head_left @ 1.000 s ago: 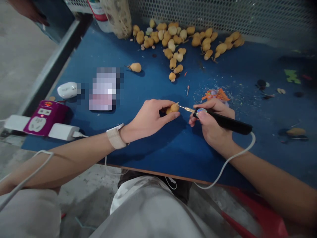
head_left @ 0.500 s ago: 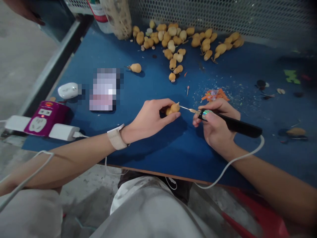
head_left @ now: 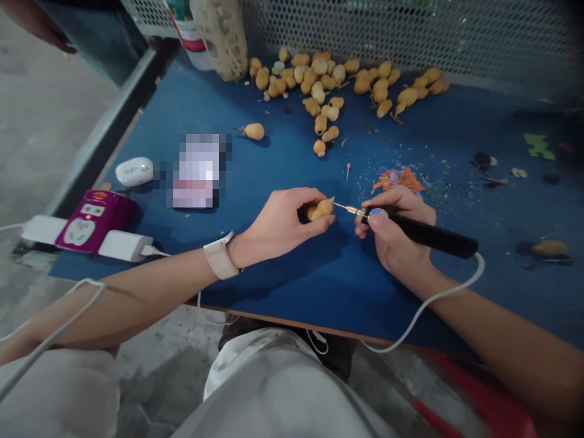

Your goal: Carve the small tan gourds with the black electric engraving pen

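Between the thumb and fingers of my left hand (head_left: 289,224) is a small tan gourd (head_left: 320,209), its stem end toward the right. My right hand (head_left: 401,228) is closed around a black pen-like tool (head_left: 431,234) with a white cable. The tool's thin metal tip (head_left: 342,207) points left and reaches the gourd's stem end; whether it touches is too small to tell. Behind my hands, several more gourds (head_left: 320,124) lie in a loose pile on the blue table (head_left: 274,292).
A blurred-out phone (head_left: 196,170), a white case (head_left: 134,171) and a purple power socket (head_left: 93,222) with white plugs are at left. Orange scraps (head_left: 399,179) lie beyond my right hand. A bottle (head_left: 187,30) stands at the back. Part of another person's hand (head_left: 39,21) shows at top left.
The view has shifted slightly, so the table items appear a little lower and further right. Both hands keep their holds, with the tool's tip still by the gourd's stem end.
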Demonstrator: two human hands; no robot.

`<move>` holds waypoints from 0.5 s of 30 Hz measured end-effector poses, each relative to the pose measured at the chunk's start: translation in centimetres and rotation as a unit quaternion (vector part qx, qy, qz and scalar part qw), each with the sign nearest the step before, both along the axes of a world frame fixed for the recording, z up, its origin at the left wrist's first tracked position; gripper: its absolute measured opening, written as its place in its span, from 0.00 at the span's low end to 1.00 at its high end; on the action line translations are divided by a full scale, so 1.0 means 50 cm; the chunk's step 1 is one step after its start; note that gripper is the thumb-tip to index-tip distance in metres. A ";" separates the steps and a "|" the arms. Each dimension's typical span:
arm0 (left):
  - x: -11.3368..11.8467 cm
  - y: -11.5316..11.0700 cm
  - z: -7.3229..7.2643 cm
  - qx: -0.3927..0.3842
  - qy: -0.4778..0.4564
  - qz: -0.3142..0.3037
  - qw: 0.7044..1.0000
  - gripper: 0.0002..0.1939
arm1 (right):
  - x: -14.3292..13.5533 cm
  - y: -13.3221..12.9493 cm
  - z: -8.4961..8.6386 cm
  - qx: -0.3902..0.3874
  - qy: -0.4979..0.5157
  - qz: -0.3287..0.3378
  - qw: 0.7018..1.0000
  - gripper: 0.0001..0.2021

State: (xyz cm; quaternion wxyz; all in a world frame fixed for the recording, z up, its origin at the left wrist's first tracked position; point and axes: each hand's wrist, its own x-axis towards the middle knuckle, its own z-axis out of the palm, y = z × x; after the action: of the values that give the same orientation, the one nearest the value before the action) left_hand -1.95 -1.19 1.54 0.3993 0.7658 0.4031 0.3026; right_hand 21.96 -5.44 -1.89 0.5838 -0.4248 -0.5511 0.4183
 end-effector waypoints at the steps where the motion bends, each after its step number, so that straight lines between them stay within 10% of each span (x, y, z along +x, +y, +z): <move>1: 0.000 0.000 0.000 0.003 0.004 0.000 1.000 0.09 | 0.001 0.000 0.000 0.002 -0.002 0.001 1.000 0.11; 15: 0.002 0.000 -0.001 0.039 0.042 -0.017 0.998 0.12 | -0.001 0.002 -0.003 0.004 0.016 0.014 1.000 0.10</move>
State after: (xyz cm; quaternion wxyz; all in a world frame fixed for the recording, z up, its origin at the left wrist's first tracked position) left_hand -1.86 -1.21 1.48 0.3571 0.7993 0.3944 0.2794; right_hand 21.91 -5.32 -2.05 0.5887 -0.4079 -0.5492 0.4307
